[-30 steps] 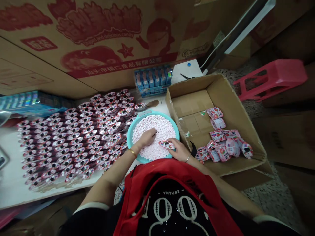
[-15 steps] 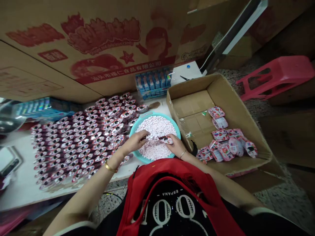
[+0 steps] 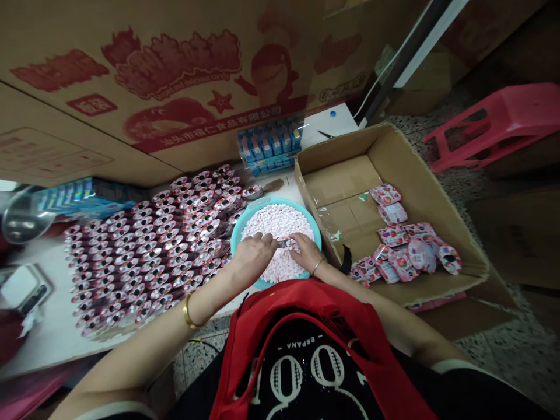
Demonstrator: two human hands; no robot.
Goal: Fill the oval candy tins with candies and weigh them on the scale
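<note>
A teal bowl (image 3: 243,225) heaped with small pink and white candies (image 3: 275,220) stands on the white table in front of me. Both my hands meet over it. My right hand (image 3: 306,252) is closed on a small pink candy case (image 3: 285,242), mostly hidden by the fingers. My left hand (image 3: 254,254) is pinched together against the case's left end; whether it holds candies I cannot make out. Rows of several open pink cases (image 3: 161,245) lie to the left of the bowl.
An open cardboard box (image 3: 350,181) to the right holds several filled pink cases (image 3: 402,245). Blue packs (image 3: 270,143) stand behind the bowl against a big printed carton (image 3: 175,76). A pink stool (image 3: 494,125) stands at far right. A scale (image 3: 24,286) sits at left.
My left hand left the candy heap and came to the case in my right hand. Both hands drew together over the bowl and now hide most of the case.
</note>
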